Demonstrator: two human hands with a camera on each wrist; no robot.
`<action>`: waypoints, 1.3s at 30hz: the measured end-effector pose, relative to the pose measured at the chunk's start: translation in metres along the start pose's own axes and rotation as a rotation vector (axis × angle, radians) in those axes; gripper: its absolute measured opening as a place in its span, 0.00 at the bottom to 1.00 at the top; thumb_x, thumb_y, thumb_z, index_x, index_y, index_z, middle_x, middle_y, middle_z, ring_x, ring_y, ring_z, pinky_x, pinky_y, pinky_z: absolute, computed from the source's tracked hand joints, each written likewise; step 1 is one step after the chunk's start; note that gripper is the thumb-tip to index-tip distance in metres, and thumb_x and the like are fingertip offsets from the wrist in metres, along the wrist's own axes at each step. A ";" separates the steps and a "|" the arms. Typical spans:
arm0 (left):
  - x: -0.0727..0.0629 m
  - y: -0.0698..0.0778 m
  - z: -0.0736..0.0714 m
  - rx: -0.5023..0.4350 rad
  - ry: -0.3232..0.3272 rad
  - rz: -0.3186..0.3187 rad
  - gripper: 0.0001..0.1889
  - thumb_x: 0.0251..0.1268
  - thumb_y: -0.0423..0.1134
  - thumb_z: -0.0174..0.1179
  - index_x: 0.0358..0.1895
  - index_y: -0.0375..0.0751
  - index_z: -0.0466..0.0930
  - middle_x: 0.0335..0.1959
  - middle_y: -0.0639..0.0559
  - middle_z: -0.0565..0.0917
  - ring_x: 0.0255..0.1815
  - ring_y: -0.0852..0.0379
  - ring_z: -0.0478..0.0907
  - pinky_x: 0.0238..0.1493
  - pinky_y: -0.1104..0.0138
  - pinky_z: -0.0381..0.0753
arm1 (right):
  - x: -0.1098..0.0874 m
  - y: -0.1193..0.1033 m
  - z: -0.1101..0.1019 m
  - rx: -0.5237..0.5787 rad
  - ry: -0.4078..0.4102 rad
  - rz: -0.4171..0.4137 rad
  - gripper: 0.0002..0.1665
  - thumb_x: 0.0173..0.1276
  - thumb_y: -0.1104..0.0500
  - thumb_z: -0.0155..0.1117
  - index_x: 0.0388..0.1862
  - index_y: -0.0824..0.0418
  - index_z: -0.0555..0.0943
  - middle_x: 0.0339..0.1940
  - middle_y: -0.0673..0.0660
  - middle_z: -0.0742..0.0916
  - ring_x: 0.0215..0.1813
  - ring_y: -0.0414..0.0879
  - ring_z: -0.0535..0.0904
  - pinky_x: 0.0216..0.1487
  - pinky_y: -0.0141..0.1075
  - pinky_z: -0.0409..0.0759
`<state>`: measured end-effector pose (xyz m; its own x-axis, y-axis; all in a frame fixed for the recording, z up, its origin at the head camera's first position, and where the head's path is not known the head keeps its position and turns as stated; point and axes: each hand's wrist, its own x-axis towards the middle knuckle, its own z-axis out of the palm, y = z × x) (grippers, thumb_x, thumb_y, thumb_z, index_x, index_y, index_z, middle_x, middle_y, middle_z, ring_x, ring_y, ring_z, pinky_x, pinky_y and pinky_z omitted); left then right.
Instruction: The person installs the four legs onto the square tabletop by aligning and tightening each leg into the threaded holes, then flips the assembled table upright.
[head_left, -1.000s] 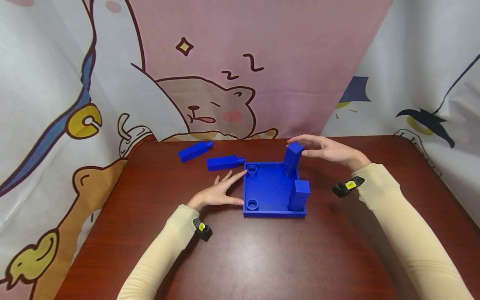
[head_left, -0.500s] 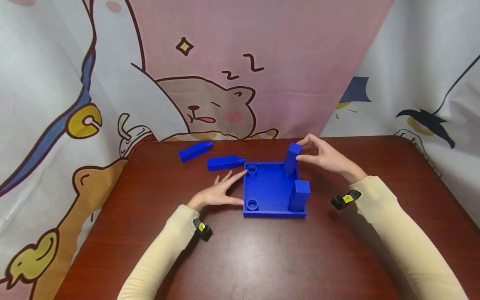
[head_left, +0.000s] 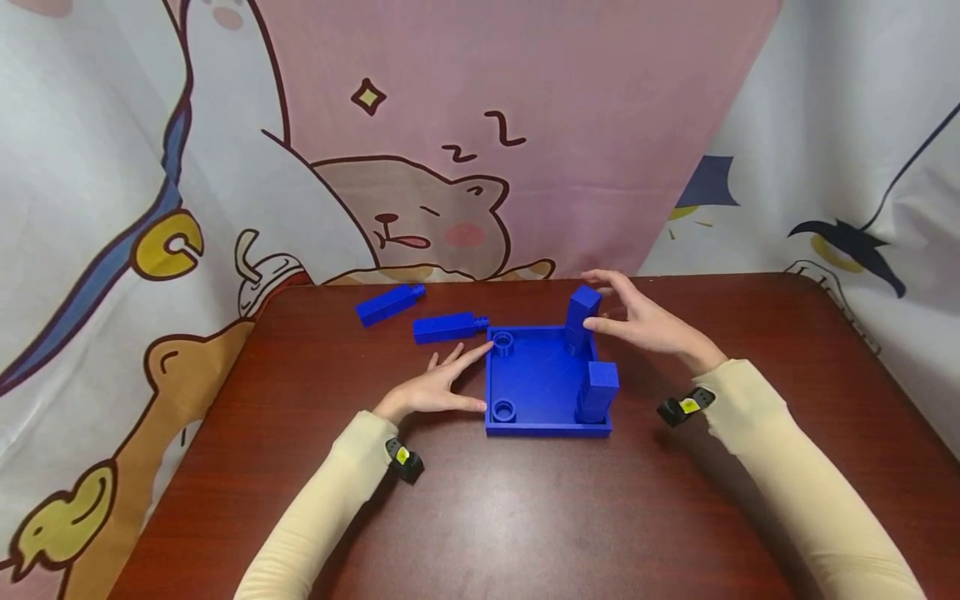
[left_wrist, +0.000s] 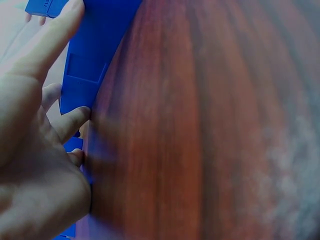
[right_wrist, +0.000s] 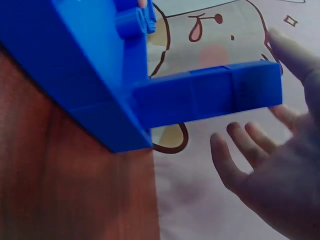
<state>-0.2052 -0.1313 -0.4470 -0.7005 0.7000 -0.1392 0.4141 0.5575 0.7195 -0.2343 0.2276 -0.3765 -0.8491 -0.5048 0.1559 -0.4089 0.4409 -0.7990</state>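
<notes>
A square blue tray with a low rim lies on the table. Two blue square posts stand upright on its right side: a far post and a near post. At its left corners are a far round socket and a near round socket. My left hand rests thumb and forefinger tips, nearly straight, against the tray's left side. Around the top of the far post my right hand is spread loosely. Its thumb is close to the post, its other fingers apart from it; whether the thumb touches is unclear.
Two more blue posts with narrow threaded-looking ends, a farther one and a nearer one, lie on the dark wooden table beyond the left hand. A printed cartoon cloth hangs behind the table's far edge.
My right hand closed in on the far post's top, then spread its fingers away again, ending slightly lower. The post's top face has changed angle a little. The left hand stays put.
</notes>
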 end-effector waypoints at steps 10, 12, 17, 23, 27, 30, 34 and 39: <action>0.001 -0.003 0.001 -0.004 0.002 0.002 0.49 0.62 0.53 0.65 0.79 0.59 0.39 0.79 0.58 0.42 0.76 0.45 0.28 0.66 0.39 0.24 | 0.016 0.012 -0.026 0.215 -0.296 -0.049 0.42 0.72 0.65 0.57 0.78 0.52 0.49 0.73 0.61 0.65 0.73 0.56 0.57 0.68 0.61 0.52; 0.001 -0.003 0.002 -0.006 0.000 0.003 0.49 0.62 0.53 0.65 0.79 0.59 0.39 0.78 0.58 0.42 0.76 0.45 0.28 0.66 0.39 0.24 | 0.018 0.013 -0.028 0.237 -0.322 -0.051 0.40 0.73 0.65 0.55 0.78 0.53 0.50 0.72 0.63 0.66 0.73 0.56 0.58 0.68 0.61 0.51; 0.002 -0.002 0.002 -0.010 0.001 0.006 0.49 0.61 0.53 0.65 0.79 0.58 0.40 0.78 0.58 0.42 0.76 0.45 0.28 0.66 0.39 0.24 | 0.020 0.013 -0.028 0.204 -0.312 -0.026 0.31 0.74 0.63 0.54 0.73 0.58 0.60 0.69 0.64 0.71 0.70 0.57 0.63 0.66 0.60 0.58; 0.002 -0.002 0.001 -0.010 0.004 0.004 0.49 0.61 0.53 0.65 0.79 0.57 0.40 0.79 0.56 0.43 0.76 0.45 0.28 0.66 0.39 0.24 | 0.018 0.011 -0.021 0.143 -0.188 0.022 0.23 0.71 0.63 0.60 0.63 0.65 0.71 0.63 0.62 0.77 0.67 0.56 0.68 0.64 0.56 0.64; 0.002 -0.002 0.000 -0.003 0.008 0.007 0.50 0.61 0.53 0.66 0.79 0.57 0.40 0.78 0.55 0.43 0.76 0.44 0.28 0.65 0.38 0.24 | 0.013 0.009 -0.013 0.133 -0.055 0.052 0.20 0.67 0.64 0.65 0.57 0.63 0.73 0.56 0.61 0.81 0.61 0.54 0.74 0.58 0.48 0.71; 0.002 -0.002 0.000 0.002 0.011 0.009 0.50 0.61 0.52 0.66 0.79 0.57 0.41 0.78 0.54 0.44 0.76 0.43 0.29 0.65 0.37 0.24 | 0.009 0.007 -0.005 0.075 0.059 0.044 0.20 0.64 0.62 0.69 0.52 0.63 0.73 0.52 0.61 0.82 0.55 0.53 0.77 0.50 0.40 0.76; 0.002 -0.002 0.000 0.007 0.015 0.007 0.50 0.61 0.52 0.66 0.79 0.57 0.41 0.78 0.54 0.44 0.76 0.43 0.29 0.65 0.37 0.25 | 0.005 0.006 0.007 -0.034 0.187 -0.003 0.22 0.60 0.59 0.73 0.49 0.64 0.73 0.48 0.60 0.82 0.48 0.52 0.79 0.44 0.37 0.76; 0.002 -0.002 0.001 0.012 0.014 -0.001 0.49 0.61 0.53 0.65 0.79 0.57 0.40 0.78 0.56 0.44 0.76 0.43 0.29 0.65 0.38 0.25 | 0.003 0.008 0.016 -0.081 0.288 -0.016 0.23 0.57 0.58 0.76 0.46 0.63 0.74 0.46 0.59 0.83 0.45 0.51 0.79 0.44 0.37 0.75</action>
<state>-0.2071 -0.1311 -0.4495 -0.7090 0.6932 -0.1297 0.4206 0.5633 0.7111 -0.2350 0.2177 -0.3914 -0.8976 -0.2861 0.3353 -0.4383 0.4985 -0.7479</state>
